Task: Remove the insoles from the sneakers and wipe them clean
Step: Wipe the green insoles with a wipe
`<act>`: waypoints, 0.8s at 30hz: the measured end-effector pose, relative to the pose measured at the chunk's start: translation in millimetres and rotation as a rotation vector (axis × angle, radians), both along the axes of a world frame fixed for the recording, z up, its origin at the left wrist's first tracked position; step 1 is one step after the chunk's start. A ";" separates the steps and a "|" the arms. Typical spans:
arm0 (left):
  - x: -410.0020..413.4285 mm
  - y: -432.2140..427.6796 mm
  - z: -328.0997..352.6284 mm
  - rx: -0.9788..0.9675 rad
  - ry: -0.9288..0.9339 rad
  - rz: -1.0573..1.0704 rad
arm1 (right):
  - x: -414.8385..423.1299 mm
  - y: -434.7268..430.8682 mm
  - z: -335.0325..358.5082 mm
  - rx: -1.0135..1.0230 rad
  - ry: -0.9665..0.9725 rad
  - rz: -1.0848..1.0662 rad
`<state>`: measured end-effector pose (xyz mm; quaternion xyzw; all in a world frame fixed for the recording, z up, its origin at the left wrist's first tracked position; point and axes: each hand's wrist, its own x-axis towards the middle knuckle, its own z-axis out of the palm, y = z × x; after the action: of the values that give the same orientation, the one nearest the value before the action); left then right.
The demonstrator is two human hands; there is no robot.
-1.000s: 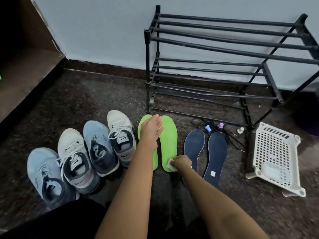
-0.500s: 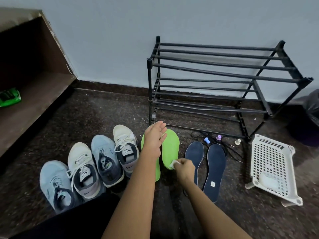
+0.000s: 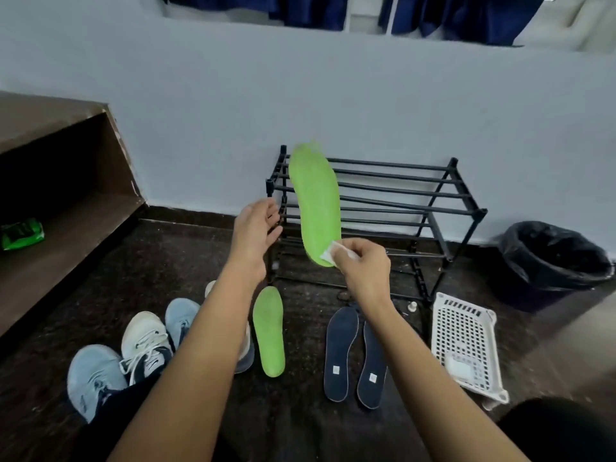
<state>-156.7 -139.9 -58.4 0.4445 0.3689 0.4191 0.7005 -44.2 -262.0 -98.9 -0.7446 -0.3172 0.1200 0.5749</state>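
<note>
Plainly, the right hand (image 3: 361,268) holds a green insole (image 3: 315,208) up in the air in front of the black shoe rack (image 3: 416,201), pinching its lower end together with a white wipe (image 3: 328,252) pressed against it. The insole stands almost upright, its long axis running up and down, with the rounded toe end at the top leaning a little to the left and reaching above the rack's top bars. The hand sits at the insole's bottom right edge, so nearly the whole length rises free above the fingers. The left hand (image 3: 255,228) hovers just left of the insole without touching it, fingers loosely curled and holding nothing. A second green insole (image 3: 269,331) lies flat on the dark floor (image 3: 166,261), its length running near to far, between the left forearm and two navy insoles (image 3: 341,351) that lie side by side to the right. The sneakers (image 3: 145,341) stand in a row at near left, partly hidden by the left arm. A white plastic basket (image 3: 466,338) rests right of the navy insoles, a lined bin (image 3: 550,261) beyond it. Open floor lies left of the rack, up to a wooden shelf (image 3: 66,228).
</note>
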 end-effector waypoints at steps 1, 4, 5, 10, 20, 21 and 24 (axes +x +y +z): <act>-2.3 -6.7 4.6 -0.001 -0.005 0.003 | -3.3 -5.2 14.3 0.023 -0.018 0.011; -7.8 -27.5 8.8 -0.089 -0.054 -0.073 | -16.1 -18.8 44.0 0.066 -0.048 0.051; -10.2 -34.7 10.0 -0.143 -0.079 -0.127 | -20.9 -23.1 49.9 0.080 -0.037 0.069; -15.5 -59.2 17.8 -0.304 -0.221 -0.420 | -44.7 -39.4 59.5 0.114 -0.048 0.159; -5.2 -60.1 18.8 -0.360 -0.454 -0.445 | -49.8 -44.3 50.2 0.022 -0.072 0.200; -3.4 -59.3 19.7 -0.358 -0.459 -0.451 | -48.9 -43.9 51.4 0.005 -0.092 0.199; 2.9 -53.3 24.0 -0.333 -0.468 -0.447 | -44.6 -45.0 60.5 -0.018 -0.129 0.197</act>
<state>-153.8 -193.2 -34.4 0.2862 0.1552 0.2801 0.9031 -88.8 -307.0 -38.4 -0.7213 -0.4240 0.1309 0.5319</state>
